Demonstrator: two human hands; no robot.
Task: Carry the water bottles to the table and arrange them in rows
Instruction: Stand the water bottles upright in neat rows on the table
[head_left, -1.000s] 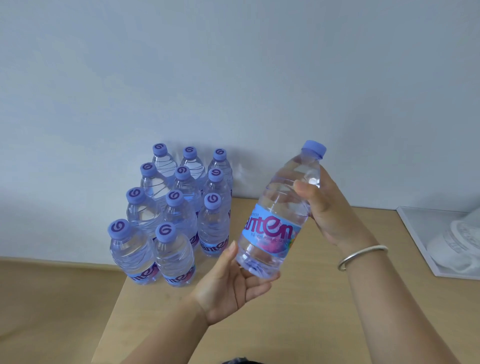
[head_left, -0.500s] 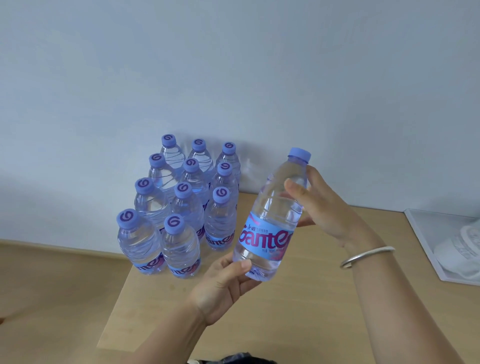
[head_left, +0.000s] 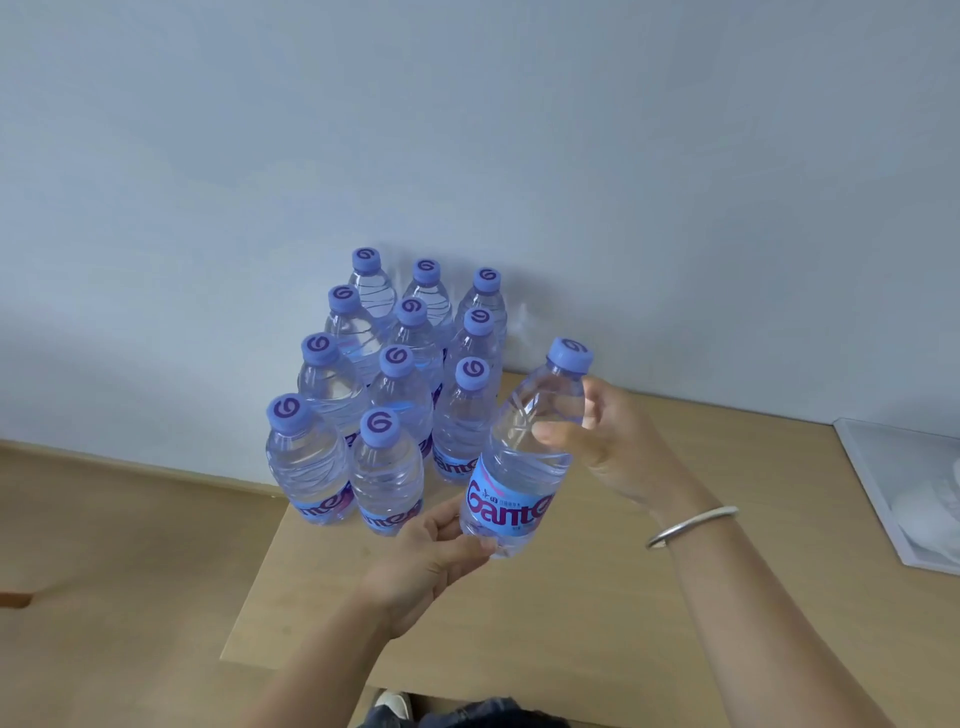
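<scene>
Both hands grasping one bottle, held just above table, tilted slightly with cap up and to the right.
Right hand: thumb and fingers wrapped round upper body below cap; bangle on wrist.
Left hand: fingers curled under and against base, below blue label.
Held bottle positioned just right of standing group, at near end of right column.
Group: eleven capped bottles, upright, close together in three columns at far left of table, against wall. Left and middle columns four deep; right column three deep.
White tray at far right edge of table, contents blurred.
Wooden floor to the left.
</scene>
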